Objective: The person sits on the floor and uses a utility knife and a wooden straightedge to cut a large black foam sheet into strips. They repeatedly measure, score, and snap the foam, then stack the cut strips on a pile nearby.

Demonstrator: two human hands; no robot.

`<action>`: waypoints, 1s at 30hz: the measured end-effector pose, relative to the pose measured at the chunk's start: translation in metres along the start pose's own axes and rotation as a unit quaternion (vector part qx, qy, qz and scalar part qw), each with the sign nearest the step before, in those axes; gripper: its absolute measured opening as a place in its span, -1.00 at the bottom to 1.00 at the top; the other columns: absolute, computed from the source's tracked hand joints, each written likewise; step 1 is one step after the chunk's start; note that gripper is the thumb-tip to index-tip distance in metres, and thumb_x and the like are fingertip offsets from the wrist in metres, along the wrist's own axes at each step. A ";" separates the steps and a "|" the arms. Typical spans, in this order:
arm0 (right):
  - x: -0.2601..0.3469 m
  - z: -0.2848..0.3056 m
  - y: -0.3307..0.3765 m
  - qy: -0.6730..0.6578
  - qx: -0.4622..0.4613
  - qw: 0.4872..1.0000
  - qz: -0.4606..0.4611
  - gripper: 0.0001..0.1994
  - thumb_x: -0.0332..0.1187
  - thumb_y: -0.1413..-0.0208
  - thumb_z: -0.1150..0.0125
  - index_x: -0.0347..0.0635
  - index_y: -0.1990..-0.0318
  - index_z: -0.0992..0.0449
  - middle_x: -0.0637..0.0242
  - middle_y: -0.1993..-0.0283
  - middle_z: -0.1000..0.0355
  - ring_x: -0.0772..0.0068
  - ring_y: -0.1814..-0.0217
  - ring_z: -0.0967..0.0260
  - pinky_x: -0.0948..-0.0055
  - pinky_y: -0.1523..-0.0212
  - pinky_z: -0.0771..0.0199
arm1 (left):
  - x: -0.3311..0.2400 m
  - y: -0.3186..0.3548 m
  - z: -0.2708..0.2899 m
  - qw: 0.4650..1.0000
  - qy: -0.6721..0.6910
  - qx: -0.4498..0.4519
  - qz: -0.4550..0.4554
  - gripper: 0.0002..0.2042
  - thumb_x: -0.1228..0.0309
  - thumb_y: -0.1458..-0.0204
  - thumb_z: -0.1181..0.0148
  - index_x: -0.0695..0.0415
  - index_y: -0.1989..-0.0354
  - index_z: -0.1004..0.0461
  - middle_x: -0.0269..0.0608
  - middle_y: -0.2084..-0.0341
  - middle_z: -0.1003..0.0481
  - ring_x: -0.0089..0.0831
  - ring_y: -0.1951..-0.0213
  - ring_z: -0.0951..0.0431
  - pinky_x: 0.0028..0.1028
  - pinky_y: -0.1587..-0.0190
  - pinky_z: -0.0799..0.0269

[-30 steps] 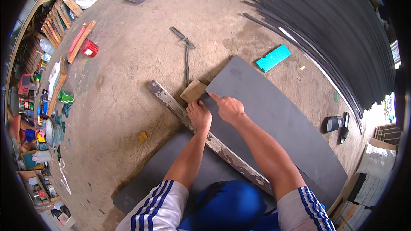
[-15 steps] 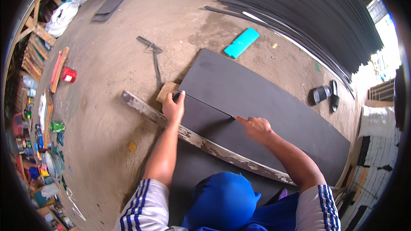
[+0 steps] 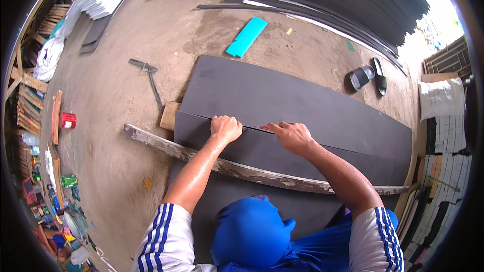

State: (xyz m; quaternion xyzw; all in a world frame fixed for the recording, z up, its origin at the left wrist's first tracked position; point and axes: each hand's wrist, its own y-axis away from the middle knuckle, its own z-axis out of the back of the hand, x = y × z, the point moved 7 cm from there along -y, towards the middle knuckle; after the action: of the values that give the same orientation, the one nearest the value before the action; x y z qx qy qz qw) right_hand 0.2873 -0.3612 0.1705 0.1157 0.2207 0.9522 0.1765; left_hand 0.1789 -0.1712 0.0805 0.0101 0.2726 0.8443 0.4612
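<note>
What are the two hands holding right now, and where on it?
The left hand grips the cut edge of the dark sheet, fingers curled over it. The right hand rests on the same edge with a small red object at its fingertips.

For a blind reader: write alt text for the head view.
A person's left hand and right hand press on a dark grey sheet lying on a concrete floor, over a weathered wooden straightedge. A turquoise strip, black sandals and stacked dark sheets lie beyond.
</note>
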 end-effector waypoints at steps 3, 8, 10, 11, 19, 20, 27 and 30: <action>0.002 0.000 -0.003 -0.010 -0.007 0.999 0.041 -0.41 -0.43 -0.37 -0.04 0.28 -0.52 -0.28 0.18 -0.02 -0.61 0.12 0.04 -0.69 0.16 0.16 -0.70 | -0.001 -0.001 0.000 0.999 0.021 -0.042 -0.008 -0.57 0.15 -0.24 -0.03 0.20 0.37 -0.76 0.11 0.34 -0.72 0.04 0.16 -0.74 0.03 -0.25 -0.40; 0.003 -0.006 -0.002 -0.029 0.024 0.998 0.041 -0.34 -0.45 -0.34 -0.05 0.39 -0.56 -0.25 0.22 0.01 -0.60 0.15 0.05 -0.70 0.19 0.17 -0.70 | -0.004 0.013 0.001 0.994 0.012 -0.094 -0.045 -0.58 0.17 -0.25 -0.02 0.16 0.46 -0.73 0.05 0.44 -0.69 0.02 0.29 -0.69 -0.02 -0.04 -0.39; 0.002 -0.010 -0.003 -0.023 0.018 0.998 0.047 -0.32 -0.45 -0.34 -0.05 0.42 -0.57 -0.23 0.22 0.00 -0.60 0.15 0.06 -0.70 0.19 0.18 -0.70 | -0.005 0.015 0.005 0.991 0.010 -0.123 -0.058 -0.59 0.18 -0.24 -0.04 0.16 0.47 -0.73 0.05 0.45 -0.68 0.02 0.30 -0.69 -0.03 0.00 -0.38; 0.003 -0.012 -0.005 -0.019 0.015 0.998 0.052 -0.32 -0.45 -0.34 -0.05 0.42 -0.57 -0.23 0.21 0.00 -0.60 0.15 0.06 -0.70 0.19 0.18 -0.70 | -0.004 0.016 0.005 0.991 0.012 -0.123 -0.059 -0.59 0.18 -0.24 -0.04 0.15 0.48 -0.72 0.04 0.45 -0.68 0.02 0.30 -0.68 -0.04 0.01 -0.37; 0.009 -0.010 -0.009 0.009 0.038 0.997 0.065 -0.34 -0.43 -0.37 -0.03 0.32 -0.59 -0.22 0.18 -0.05 -0.63 0.16 0.07 -0.72 0.18 0.14 -0.73 | -0.004 0.021 0.009 0.986 0.008 -0.148 -0.078 -0.59 0.18 -0.23 -0.03 0.13 0.49 -0.72 -0.02 0.45 -0.68 -0.02 0.32 -0.69 -0.06 0.04 -0.37; 0.008 -0.011 -0.008 0.014 0.038 0.997 0.065 -0.34 -0.43 -0.37 -0.03 0.31 -0.60 -0.21 0.18 -0.03 -0.65 0.16 0.08 -0.72 0.18 0.13 -0.74 | -0.004 0.019 0.008 0.986 0.008 -0.144 -0.078 -0.59 0.18 -0.23 -0.03 0.13 0.50 -0.72 -0.01 0.46 -0.68 -0.01 0.33 -0.69 -0.06 0.04 -0.37; -0.049 -0.027 0.038 0.060 0.094 0.993 0.045 -0.37 -0.41 -0.39 -0.04 0.20 -0.59 -0.22 0.23 0.15 -0.70 0.16 0.11 -0.73 0.17 0.14 -0.76 | 0.002 0.019 0.009 0.987 0.022 -0.140 -0.074 -0.63 0.22 -0.17 -0.02 0.09 0.56 -0.66 0.04 0.52 -0.63 0.09 0.40 -0.63 -0.05 0.08 -0.38; -0.083 -0.022 0.076 0.056 0.112 0.992 0.035 -0.38 -0.42 -0.37 -0.04 0.19 -0.58 -0.25 0.22 0.13 -0.70 0.17 0.11 -0.73 0.18 0.13 -0.75 | 0.003 0.019 0.009 0.989 0.005 -0.125 -0.072 -0.64 0.20 -0.18 0.00 0.05 0.52 -0.68 0.04 0.47 -0.65 0.11 0.33 -0.67 -0.02 0.05 -0.41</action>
State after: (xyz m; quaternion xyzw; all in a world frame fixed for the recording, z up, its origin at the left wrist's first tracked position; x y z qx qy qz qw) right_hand 0.3346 -0.4654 0.1741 0.0888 0.3310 0.9323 0.1160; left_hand 0.1653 -0.1726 0.0961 -0.0715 0.1668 0.8363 0.5174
